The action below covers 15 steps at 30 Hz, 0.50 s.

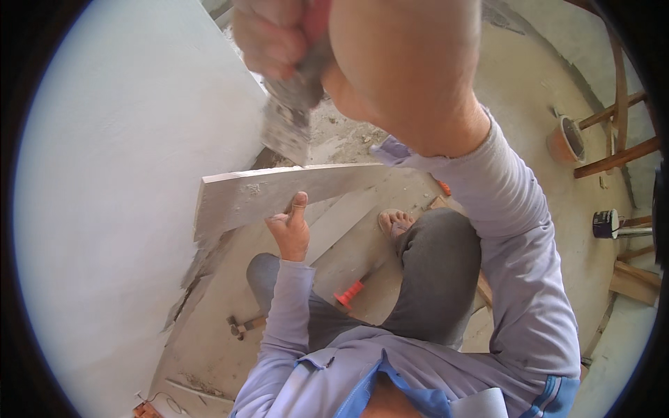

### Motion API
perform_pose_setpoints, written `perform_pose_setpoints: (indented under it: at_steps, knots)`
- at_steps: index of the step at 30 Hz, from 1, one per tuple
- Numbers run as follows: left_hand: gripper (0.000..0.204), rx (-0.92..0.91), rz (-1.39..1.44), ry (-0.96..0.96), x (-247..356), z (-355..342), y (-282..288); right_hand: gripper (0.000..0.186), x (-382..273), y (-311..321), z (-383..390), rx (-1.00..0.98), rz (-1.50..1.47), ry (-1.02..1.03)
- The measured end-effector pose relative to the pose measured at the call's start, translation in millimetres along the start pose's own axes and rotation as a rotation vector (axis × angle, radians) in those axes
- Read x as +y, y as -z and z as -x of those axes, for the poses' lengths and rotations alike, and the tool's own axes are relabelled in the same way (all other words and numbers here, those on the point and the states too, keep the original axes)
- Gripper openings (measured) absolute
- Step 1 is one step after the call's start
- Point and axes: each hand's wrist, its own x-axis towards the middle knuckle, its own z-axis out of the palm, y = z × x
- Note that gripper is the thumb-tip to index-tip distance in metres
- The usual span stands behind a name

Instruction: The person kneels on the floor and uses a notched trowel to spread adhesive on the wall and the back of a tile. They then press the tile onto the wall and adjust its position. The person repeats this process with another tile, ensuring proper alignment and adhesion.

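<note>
Flat, pale grey rectangular board [237, 204] is held up tilted before the person's knees; the left hand [290, 235] grasps its lower edge, thumb on the near face. Clenched in the right hand [376, 70] (blurred) is a broad-bladed, red-handled metal scraper [284, 132], near the board's upper edge. A wooden-handled steel hammer [245, 326] lies leftward.

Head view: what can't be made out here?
All in the head view:
Right hand: blurred, cut off by the top edge.
Flat-bladed tool: handle mostly covered by that hand.
Left hand: most fingers hidden, apparently behind the pale board.
Hammer: handle's end hidden behind the left sleeve.
Orange bucket: contents too small to tell.
</note>
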Motion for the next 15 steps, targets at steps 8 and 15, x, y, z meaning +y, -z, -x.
perform_pose_setpoints:
  at_steps: [8, 15]
  knots:
    - [0.066, -0.01, 0.006, -0.098, 4, 11, 0, 0.021, 57, 9, 11, 0.303, 1.032, -0.304]
    - [0.064, -0.11, -0.175, 0.187, -5, 12, 20, 0.004, 61, 10, -6, -0.482, 1.479, 0.512]
